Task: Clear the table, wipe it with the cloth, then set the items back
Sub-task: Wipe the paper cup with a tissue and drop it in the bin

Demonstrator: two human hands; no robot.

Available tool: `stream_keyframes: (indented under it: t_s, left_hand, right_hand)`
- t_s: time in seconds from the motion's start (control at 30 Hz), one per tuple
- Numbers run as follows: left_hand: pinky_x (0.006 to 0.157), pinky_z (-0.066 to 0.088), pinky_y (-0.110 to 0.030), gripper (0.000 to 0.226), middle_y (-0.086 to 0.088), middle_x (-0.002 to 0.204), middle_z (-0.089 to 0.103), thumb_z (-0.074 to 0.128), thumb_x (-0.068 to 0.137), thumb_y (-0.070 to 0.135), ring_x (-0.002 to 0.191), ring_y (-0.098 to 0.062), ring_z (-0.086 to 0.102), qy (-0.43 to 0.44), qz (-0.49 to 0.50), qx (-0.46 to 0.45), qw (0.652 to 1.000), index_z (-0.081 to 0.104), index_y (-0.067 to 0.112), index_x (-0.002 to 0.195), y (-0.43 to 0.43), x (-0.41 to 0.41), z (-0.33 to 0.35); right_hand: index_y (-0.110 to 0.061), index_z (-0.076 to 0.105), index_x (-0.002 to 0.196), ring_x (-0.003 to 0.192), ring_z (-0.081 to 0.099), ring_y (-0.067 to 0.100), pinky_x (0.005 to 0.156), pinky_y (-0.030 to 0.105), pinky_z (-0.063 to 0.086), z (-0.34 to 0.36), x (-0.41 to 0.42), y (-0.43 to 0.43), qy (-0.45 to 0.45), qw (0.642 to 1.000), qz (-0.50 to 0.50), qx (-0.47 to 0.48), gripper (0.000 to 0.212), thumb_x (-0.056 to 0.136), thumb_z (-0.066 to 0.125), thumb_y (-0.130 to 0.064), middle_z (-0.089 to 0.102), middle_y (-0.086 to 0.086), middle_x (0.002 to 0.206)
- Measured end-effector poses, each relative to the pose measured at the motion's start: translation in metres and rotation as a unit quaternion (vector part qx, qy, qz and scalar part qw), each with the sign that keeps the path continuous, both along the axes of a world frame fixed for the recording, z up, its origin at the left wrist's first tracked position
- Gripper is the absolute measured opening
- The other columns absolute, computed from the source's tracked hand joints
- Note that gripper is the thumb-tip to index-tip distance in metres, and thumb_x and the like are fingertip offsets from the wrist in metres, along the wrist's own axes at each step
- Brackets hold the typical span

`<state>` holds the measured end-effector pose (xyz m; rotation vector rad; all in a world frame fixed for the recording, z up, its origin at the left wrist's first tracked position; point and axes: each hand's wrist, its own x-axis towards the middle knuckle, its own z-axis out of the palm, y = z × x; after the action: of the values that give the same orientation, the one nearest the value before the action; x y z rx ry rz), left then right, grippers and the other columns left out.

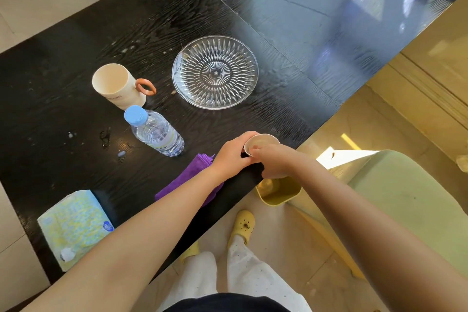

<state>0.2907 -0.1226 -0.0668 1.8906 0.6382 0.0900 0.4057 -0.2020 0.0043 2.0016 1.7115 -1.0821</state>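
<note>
Both hands meet at the near right edge of the black table (76, 58). My left hand (231, 154) and my right hand (272, 159) together grip a small paper cup (263, 140), tilted at the table's edge. A purple cloth (188, 177) lies folded under my left wrist. A cream mug with an orange handle (119, 86) stands at the left. Beside it is a water bottle with a blue cap (154, 130). A clear cut-glass plate (215, 72) sits in the middle. A tissue pack (73, 225) lies at the near left corner.
Small spills and crumbs (109, 140) dot the tabletop left of the bottle. A yellow bin (279, 192) stands on the floor just below the table's edge, under my right hand. A pale green chair (410, 205) is at the right. My feet wear yellow clogs (244, 225).
</note>
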Motion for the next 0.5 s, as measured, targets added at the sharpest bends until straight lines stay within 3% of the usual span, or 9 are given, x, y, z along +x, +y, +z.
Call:
stream_keyframes:
  t_s: [0.27,0.4,0.5]
  left_hand:
    - [0.082,0.042,-0.008,0.051,0.018,0.113,0.057,0.072,0.079,0.024,0.102,-0.002,0.055,0.0,-0.003,-0.015,1.0,0.05,0.028,0.125,-0.002,-0.001,-0.001]
    - [0.085,0.043,-0.015,0.04,0.007,0.113,0.065,0.068,0.082,0.022,0.099,-0.004,0.057,0.009,0.001,0.016,1.0,0.054,0.027,0.12,0.001,-0.002,-0.002]
    - [0.086,0.05,-0.023,0.037,0.003,0.11,0.067,0.066,0.083,0.019,0.099,-0.01,0.061,0.024,0.01,0.018,0.999,0.056,0.025,0.119,0.001,-0.004,-0.003]
  right_hand:
    - [-0.01,0.046,0.135,0.121,0.049,0.029,0.1,0.038,0.046,-0.01,0.003,0.008,-0.006,0.999,0.034,-0.036,0.05,0.087,0.053,-0.004,0.052,0.011,0.133]
    - [-0.02,0.04,0.141,0.13,0.045,0.024,0.102,0.034,0.045,-0.019,0.001,-0.009,0.027,0.994,-0.06,0.088,0.055,0.09,0.051,-0.003,0.044,0.004,0.145]
    - [-0.022,0.045,0.136,0.131,0.044,0.02,0.102,0.03,0.045,-0.025,0.003,-0.026,0.021,0.978,-0.071,0.193,0.046,0.092,0.054,-0.012,0.046,0.002,0.144]
